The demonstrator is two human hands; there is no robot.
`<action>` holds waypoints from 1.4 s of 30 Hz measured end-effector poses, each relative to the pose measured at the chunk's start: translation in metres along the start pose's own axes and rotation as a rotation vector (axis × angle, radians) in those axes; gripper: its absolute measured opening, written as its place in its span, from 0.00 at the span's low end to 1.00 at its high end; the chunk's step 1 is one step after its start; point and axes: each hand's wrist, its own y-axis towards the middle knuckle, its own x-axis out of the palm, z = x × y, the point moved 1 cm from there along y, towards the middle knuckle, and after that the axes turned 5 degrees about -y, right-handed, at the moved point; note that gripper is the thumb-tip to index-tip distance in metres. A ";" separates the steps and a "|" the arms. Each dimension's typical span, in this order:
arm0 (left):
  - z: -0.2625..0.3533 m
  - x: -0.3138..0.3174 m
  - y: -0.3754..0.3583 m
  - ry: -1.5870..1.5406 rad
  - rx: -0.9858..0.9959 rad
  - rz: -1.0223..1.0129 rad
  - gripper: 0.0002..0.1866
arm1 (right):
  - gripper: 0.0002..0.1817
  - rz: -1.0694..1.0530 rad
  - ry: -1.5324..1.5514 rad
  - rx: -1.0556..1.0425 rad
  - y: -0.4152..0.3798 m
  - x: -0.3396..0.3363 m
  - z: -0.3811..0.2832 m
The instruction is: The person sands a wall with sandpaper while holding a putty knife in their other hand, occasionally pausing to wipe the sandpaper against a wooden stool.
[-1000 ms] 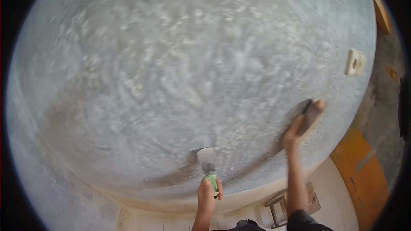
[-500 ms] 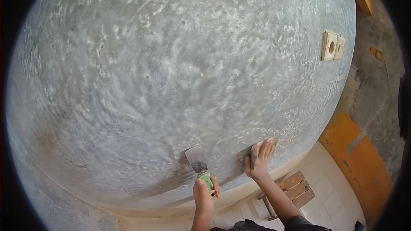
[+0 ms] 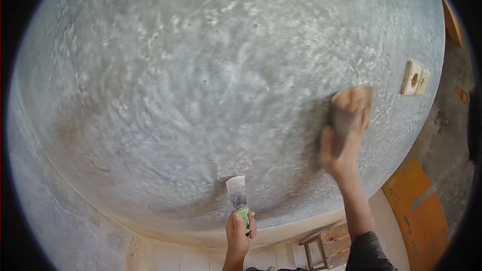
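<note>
My left hand [image 3: 238,230] is wrapped round the green handle of a putty knife [image 3: 237,193]. The blade points up, its broad tip close over the lower part of the grey, mottled wall [image 3: 201,85]. Farther right and higher up, my right hand [image 3: 349,125] lies against the wall, smeared by motion. Its fingers press a flat grey-brown sanding sheet [image 3: 343,126] to the surface, with the thumb along the sheet's left side. Much of the sheet is hidden under the fingers.
A cream socket and switch plate [image 3: 414,78] sits on the wall at the right. Below stands a small slatted wooden stool [image 3: 334,247] on the tiled floor [image 3: 193,260]. An orange-painted surface [image 3: 416,211] with grey patches lies beyond the wall's right edge.
My right hand has slid up and to the right along the wall with the sheet. The putty knife stays low in my left hand, now more upright. The view has shifted slightly.
</note>
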 end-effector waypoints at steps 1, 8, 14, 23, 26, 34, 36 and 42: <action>0.002 -0.003 -0.001 -0.052 0.008 0.003 0.25 | 0.33 0.067 0.040 0.249 0.011 -0.006 0.002; 0.019 -0.024 0.004 -0.097 0.053 0.025 0.25 | 0.33 0.014 -0.116 -0.383 0.053 -0.010 -0.031; 0.044 -0.060 0.010 -0.153 0.058 0.004 0.25 | 0.33 -0.233 -0.120 -0.639 0.038 0.011 -0.086; 0.102 -0.154 0.016 -0.216 0.004 -0.052 0.24 | 0.35 -0.710 -0.142 -0.163 0.108 0.004 -0.197; 0.119 -0.185 0.016 -0.211 0.005 -0.073 0.23 | 0.32 -0.154 -0.083 -0.327 0.087 0.032 -0.202; 0.150 -0.233 0.014 -0.031 -0.013 -0.069 0.24 | 0.32 -0.132 -0.127 0.077 0.055 0.075 -0.265; 0.151 -0.241 0.016 0.012 -0.053 -0.099 0.25 | 0.35 -0.159 -0.154 -0.284 0.036 0.077 -0.272; 0.140 -0.243 0.020 0.021 -0.115 -0.185 0.25 | 0.40 0.461 0.137 0.619 -0.054 0.145 -0.258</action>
